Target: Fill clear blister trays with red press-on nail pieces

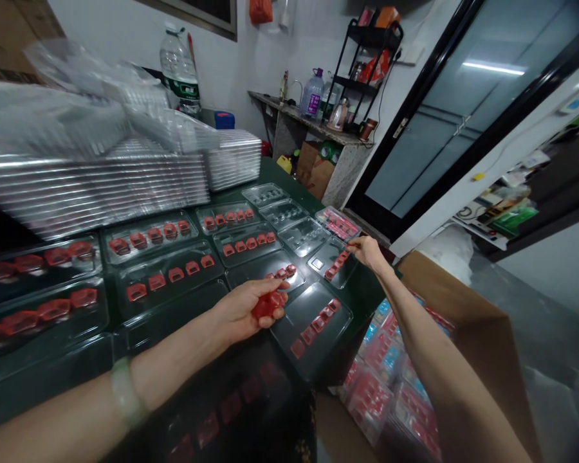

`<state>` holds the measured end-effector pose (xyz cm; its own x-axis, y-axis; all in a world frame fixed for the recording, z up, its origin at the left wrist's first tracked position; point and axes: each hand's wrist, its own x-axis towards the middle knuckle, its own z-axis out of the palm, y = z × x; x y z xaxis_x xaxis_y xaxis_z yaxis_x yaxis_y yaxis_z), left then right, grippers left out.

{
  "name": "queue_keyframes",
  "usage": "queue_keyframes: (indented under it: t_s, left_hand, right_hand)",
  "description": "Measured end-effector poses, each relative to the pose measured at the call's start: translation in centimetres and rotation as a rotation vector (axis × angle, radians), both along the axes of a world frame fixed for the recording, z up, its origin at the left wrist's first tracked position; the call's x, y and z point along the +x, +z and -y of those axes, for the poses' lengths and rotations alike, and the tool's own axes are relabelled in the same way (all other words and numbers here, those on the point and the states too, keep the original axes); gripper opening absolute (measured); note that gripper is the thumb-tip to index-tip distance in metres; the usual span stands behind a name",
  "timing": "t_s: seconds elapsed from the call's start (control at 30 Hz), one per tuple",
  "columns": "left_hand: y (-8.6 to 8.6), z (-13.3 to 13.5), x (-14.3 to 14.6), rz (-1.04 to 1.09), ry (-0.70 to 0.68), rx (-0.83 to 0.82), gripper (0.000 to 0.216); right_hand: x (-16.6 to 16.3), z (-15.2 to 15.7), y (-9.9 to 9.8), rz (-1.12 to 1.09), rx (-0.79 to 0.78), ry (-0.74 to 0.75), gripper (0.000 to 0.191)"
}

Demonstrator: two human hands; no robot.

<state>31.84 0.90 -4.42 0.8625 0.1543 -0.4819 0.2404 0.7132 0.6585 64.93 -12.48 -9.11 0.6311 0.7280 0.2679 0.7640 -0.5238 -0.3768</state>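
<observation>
My left hand (pixel 244 312) is closed around a cluster of small red translucent plastic pieces (pixel 269 304), above the dark green table. Farther right, my right hand (pixel 367 253) pinches a small red piece at the far end of a row of red pieces (pixel 337 264) in a clear plastic tray (pixel 314 263); the fingers partly hide it. Just in front lies another clear tray (pixel 294 315) holding a slanted row of red pieces. Behind my left hand, a tray (pixel 241 275) shows a few red pieces, partly covered by the fingers.
Trays with red rows (pixel 166 280) cover the table's left side; clear trays (pixel 303 236) without red pieces lie farther back. Tall stacks of clear trays (pixel 154 173) stand back left. A cardboard box (pixel 482 334) of packed sets (pixel 390 360) sits below the right edge.
</observation>
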Motion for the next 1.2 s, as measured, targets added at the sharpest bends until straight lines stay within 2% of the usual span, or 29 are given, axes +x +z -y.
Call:
queue_keyframes:
  t_s: [0.37,0.57,0.63,0.73,0.77,0.83,0.87,0.93,1.07,1.2]
  left_hand:
    - [-0.2,-0.2,0.1,0.036,-0.001,-0.079,0.021]
    - [1.0,-0.1,-0.1,0.135,0.006,-0.210,0.023]
    - [0.9,-0.2,-0.3,0.151,0.018,-0.231,0.023]
    - [0.6,-0.3,-0.6,0.151,0.040,-0.231,0.021]
    - [0.5,-0.3,-0.6,0.160,0.042,-0.229,0.021]
    - [0.4,-0.2,-0.6,0.198,0.040,-0.224,0.021]
    - [0.4,-0.1,-0.6,0.219,0.039,-0.223,0.020]
    - [0.6,0.1,-0.7,0.244,0.045,-0.219,0.018]
    - [1.0,0.3,-1.1,0.230,0.042,-0.180,0.017]
    - [1.0,0.2,-1.7,0.248,0.034,-0.158,0.020]
  right_hand:
    - [-0.3,-0.4,0.6,-0.019,-0.107,-0.026,0.011]
    - [-1.6,-0.3,3.0,-0.090,-0.117,-0.030,0.011]
    - [-3.6,-0.2,4.2,-0.076,-0.070,-0.032,0.023]
    - [-9.6,-0.2,5.9,-0.063,0.011,0.033,0.034]
    - [-12.1,-0.3,6.3,-0.083,0.032,0.104,0.031]
    - [-17.2,-0.7,6.9,-0.172,0.105,0.381,0.027]
    - [-19.4,-0.9,7.0,-0.174,0.129,0.441,0.026]
    - [-22.5,-1.4,7.0,-0.142,0.144,0.469,0.023]
    - [-23.6,-2.0,6.4,-0.150,0.142,0.437,0.009]
    - [-23.3,-2.1,6.0,-0.229,0.088,0.392,0.012]
